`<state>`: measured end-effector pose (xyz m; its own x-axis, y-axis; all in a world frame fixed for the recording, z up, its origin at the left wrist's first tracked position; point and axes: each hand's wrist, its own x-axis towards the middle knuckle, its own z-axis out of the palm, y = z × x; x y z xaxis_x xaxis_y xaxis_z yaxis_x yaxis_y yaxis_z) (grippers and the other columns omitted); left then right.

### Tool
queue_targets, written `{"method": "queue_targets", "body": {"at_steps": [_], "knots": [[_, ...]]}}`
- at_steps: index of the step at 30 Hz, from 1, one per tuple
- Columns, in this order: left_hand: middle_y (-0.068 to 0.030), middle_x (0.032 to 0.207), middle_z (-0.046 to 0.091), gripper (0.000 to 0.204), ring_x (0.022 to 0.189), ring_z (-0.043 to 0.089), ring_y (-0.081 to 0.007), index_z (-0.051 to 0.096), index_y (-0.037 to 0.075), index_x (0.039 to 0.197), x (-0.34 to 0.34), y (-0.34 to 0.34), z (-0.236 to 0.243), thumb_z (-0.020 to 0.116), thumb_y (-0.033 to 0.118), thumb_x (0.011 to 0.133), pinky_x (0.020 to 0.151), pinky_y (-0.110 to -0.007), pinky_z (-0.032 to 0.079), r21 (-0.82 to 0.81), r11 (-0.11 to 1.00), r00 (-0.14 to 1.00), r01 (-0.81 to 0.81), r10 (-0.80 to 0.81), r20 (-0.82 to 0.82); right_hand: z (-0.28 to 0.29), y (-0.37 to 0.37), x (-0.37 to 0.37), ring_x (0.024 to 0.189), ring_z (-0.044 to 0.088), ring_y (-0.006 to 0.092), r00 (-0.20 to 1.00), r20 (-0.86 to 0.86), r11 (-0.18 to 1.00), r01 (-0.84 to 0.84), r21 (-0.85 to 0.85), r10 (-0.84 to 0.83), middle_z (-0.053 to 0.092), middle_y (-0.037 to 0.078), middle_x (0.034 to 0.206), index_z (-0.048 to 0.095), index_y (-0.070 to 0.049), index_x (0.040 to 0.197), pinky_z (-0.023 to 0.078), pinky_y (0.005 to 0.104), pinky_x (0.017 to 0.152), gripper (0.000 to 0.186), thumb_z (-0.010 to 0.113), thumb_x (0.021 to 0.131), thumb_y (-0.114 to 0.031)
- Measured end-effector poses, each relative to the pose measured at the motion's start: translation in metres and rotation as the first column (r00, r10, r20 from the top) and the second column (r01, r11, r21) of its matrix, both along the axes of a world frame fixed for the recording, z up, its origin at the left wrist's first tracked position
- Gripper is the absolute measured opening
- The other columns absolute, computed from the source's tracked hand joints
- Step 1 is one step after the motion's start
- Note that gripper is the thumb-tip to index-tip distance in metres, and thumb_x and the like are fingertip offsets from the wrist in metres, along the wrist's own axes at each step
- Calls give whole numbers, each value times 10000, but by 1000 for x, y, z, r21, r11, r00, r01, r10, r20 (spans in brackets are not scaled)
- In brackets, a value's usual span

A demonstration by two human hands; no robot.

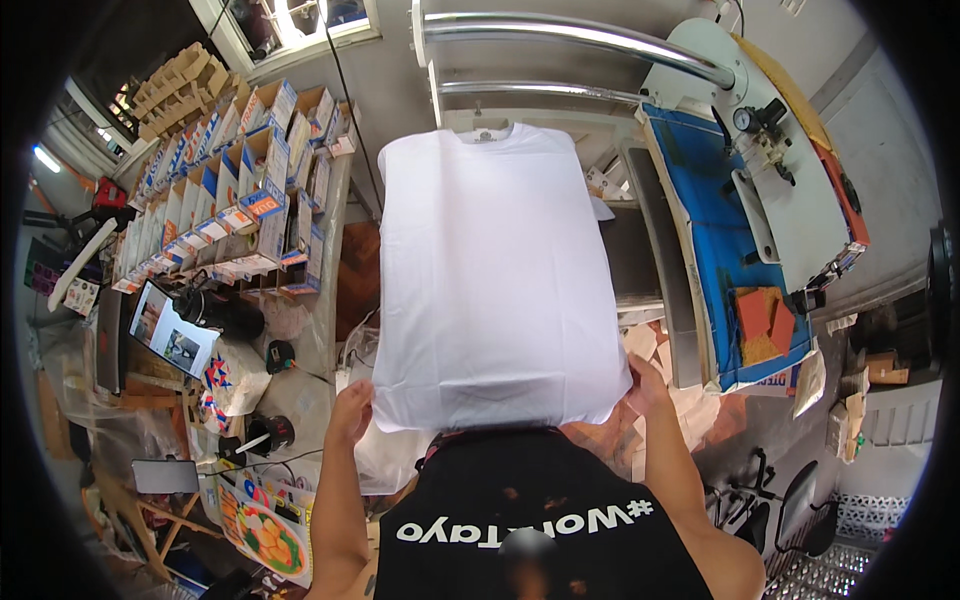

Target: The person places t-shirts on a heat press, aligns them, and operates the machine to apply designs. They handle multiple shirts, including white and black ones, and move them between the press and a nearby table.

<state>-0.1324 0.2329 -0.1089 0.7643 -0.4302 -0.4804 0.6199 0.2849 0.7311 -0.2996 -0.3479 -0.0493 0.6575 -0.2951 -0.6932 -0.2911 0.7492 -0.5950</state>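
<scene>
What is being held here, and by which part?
The white T-shirt, by its bottom hem: left hand at the lower left corner, right hand at the lower right.

A T-shirt lies spread in the middle, its collar at the far end. The left hand is at its near left corner, the right hand at its near right corner. Left of it a table carries rows of boxes and a tablet. A press machine stands to the right.
</scene>
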Motion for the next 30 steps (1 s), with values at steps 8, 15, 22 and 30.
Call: {"method": "queue_targets", "body": {"at_steps": [8, 15, 22, 30], "knots": [[-66, 1013, 691, 261, 916, 644, -147, 629, -30, 1116, 10, -42, 49, 610, 194, 984, 827, -311, 525, 239, 968, 994, -74, 92, -64, -3, -17, -6, 1091, 642, 243, 986, 31, 970, -158, -186, 167, 670, 126, 1176, 594, 17, 1239, 523, 393, 952, 360, 558, 1017, -264], [-8, 904, 647, 184, 766, 562, -96, 657, -12, 1022, -2, -21, 44, 597, 160, 992, 717, -268, 472, 284, 952, 989, -115, 81, 127, 10, 8, -8, 1041, 652, 195, 998, 65, 973, 25, -230, -11, 679, 114, 1163, 600, 32, 1234, 521, 328, 928, 319, 535, 1025, -201], [-105, 1090, 691, 236, 1007, 659, -175, 615, -21, 1121, -1, -37, 44, 518, 179, 1040, 914, -316, 521, 139, 977, 986, -163, 156, 59, -4, 2, -6, 977, 654, 169, 999, 38, 973, 9, -230, 0, 688, 87, 1084, 601, 11, 1177, 535, 320, 870, 311, 495, 1051, -252], [-55, 944, 678, 203, 841, 621, -112, 629, -13, 1015, -17, -59, 15, 535, 166, 1036, 777, -252, 509, 411, 837, 909, -362, 220, 353, -3, 27, -1, 919, 641, 145, 990, -90, 932, 68, -355, -106, 676, 55, 1003, 582, -8, 1170, 538, 304, 812, 331, 494, 1055, -306]]}}
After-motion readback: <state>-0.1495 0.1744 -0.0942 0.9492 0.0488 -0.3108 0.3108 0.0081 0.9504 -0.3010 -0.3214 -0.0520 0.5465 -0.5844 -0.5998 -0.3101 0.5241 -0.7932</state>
